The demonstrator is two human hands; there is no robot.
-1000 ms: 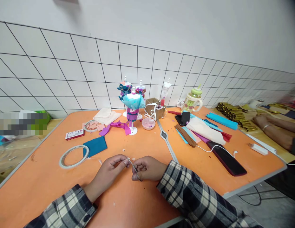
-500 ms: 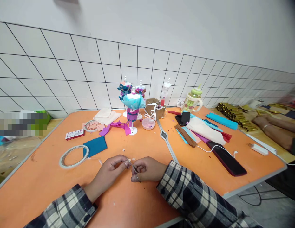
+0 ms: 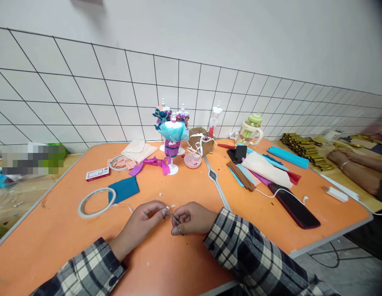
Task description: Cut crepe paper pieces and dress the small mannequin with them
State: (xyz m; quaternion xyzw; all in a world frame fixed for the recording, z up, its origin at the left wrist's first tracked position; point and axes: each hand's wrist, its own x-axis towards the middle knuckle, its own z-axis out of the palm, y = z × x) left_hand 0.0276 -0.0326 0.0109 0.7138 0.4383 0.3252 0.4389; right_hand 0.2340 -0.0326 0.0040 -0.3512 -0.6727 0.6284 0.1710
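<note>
Low over the orange table, my left hand (image 3: 149, 220) pinches a tiny whitish scrap (image 3: 167, 208) between thumb and fingertips; its material is too small to tell. My right hand (image 3: 192, 220) is closed around small metal scissors (image 3: 178, 222), the blades pointing up and left at that scrap. Several pale bits (image 3: 160, 194) lie on the tabletop just beyond my fingers. Further back stands a small white dress form (image 3: 172, 148) in a purple bodice with a light blue crepe ruffle on top. Magenta crepe paper (image 3: 149, 163) lies beside its base.
Left of my hands are a tape roll (image 3: 96, 202), a teal paper square (image 3: 125, 189) and a red-and-white box (image 3: 97, 174). A pink bowl (image 3: 192, 161) and a cardboard box (image 3: 197, 140) stand behind. Rightward lie crepe strips (image 3: 266, 169) and a phone (image 3: 297, 209). Another person's hands (image 3: 339, 158) rest far right.
My right hand and the scissors have shifted very slightly right. My left hand stays in place with the scrap.
</note>
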